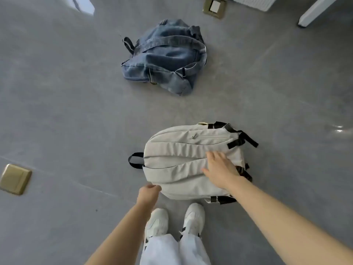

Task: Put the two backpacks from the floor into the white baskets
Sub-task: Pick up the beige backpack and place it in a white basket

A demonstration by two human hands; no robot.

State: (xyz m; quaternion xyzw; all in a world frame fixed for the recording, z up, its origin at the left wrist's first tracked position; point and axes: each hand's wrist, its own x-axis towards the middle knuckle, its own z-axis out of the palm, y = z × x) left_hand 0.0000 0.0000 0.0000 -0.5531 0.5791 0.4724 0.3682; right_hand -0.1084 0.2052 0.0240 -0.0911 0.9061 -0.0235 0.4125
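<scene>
Grey floor, beige backpack under right fingers, left fingers at its edge

Soft, even daylight; a small glare spot on the grey floor at right; wide-angle bending at edges.

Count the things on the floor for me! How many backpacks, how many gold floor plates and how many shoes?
Backpacks: 2, the denim backpack and the light grey backpack
Gold floor plates: 2, one near the left edge and one at the top
White shoes: 2, one left and one right
Total: 6
</scene>
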